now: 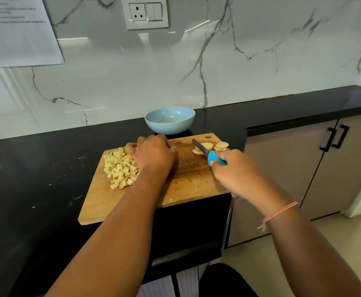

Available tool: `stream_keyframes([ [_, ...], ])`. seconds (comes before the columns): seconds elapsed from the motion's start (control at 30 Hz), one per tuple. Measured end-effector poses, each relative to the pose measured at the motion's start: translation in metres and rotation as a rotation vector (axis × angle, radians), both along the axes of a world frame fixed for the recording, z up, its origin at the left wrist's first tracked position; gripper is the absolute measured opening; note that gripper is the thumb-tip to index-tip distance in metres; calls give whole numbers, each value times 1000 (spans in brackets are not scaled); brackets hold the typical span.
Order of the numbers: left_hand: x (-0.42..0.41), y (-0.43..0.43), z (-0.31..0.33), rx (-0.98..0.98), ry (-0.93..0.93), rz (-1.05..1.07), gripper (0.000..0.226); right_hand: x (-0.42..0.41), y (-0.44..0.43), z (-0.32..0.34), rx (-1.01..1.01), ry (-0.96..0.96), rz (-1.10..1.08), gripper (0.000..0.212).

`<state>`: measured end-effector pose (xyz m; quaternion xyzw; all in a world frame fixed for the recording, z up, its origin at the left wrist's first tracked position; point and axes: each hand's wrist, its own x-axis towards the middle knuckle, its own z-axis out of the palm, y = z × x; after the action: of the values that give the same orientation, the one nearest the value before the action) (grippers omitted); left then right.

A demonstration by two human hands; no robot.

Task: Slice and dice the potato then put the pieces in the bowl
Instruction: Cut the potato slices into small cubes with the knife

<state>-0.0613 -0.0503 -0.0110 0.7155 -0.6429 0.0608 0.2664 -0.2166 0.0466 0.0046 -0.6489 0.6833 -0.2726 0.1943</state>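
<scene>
Black table (36, 168) carries a wooden board (188, 179), blue bowl (170, 121) just behind. On the board, left hand (151, 155) lies curled against the diced potato (119, 168), hold hidden; right hand (235, 172) grips the knife (201, 147), blade over potato slices (221, 144).

Forearms (119, 228) bare; thin pink thread bracelet (281, 211) on right wrist, ends dangling.

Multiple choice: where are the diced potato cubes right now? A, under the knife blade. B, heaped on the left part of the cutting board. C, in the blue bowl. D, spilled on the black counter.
B: the diced cubes sit on the cutting board, left part, beside the left hand; the bowl holds none, and the right hand holds the knife by the slices.
</scene>
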Motion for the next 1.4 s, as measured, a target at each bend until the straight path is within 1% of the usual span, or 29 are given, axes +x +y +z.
stream_keyframes([
  [0.07, -1, 0, -1, 32, -25, 2, 19, -11, 0, 1, 6, -37, -10, 34],
  [0.13, -3, 1, 0, 68, -44, 12, 22, -21, -1, 1, -2, -97, -25, 36],
  [0.27, -7, 3, 1, 60, -88, 10, 20, -26, -5, -2, -84, -215, -7, 35],
  [0.37, -13, 3, 4, 36, -166, -19, 22, -24, -16, -9, -177, -408, 3, 29],
  [0.43, -22, 2, 6, 15, -180, -75, 25, -23, -21, -12, -196, -567, 2, 28],
  [0.47, -26, 1, 7, 12, -184, -104, 26, -23, -23, -12, -196, -644, 6, 25],
  [0.53, -36, -3, 9, 43, -196, -137, 28, -22, -23, -12, -183, -764, 2, 17],
  [0.6, -45, -8, 11, 119, -183, -185, 35, -23, -23, -12, -173, -819, -11, 19],
  [0.73, -59, -16, 13, 272, -57, -357, 49, -24, -25, -15, -177, -816, -10, 19],
  [0.83, -64, -23, 13, 363, 80, -417, 51, -24, -25, -16, -209, -805, 1, 20],
  [0.9, -66, -24, 15, 391, 151, -438, 52, -23, -25, -17, -206, -808, 8, 20],
  [1.07, -65, -22, 18, 355, 194, -471, 41, -23, -25, -18, -203, -800, 17, 20],
  [1.27, -63, -20, 15, 285, 164, -415, 45, -21, -24, -18, -206, -791, 11, 20],
  [1.33, -64, -18, 15, 261, 172, -411, 45, -22, -25, -17, -203, -791, 10, 20],
  [1.4, -62, -15, 15, 231, 202, -400, 42, -22, -25, -17, -197, -786, 12, 15],
])
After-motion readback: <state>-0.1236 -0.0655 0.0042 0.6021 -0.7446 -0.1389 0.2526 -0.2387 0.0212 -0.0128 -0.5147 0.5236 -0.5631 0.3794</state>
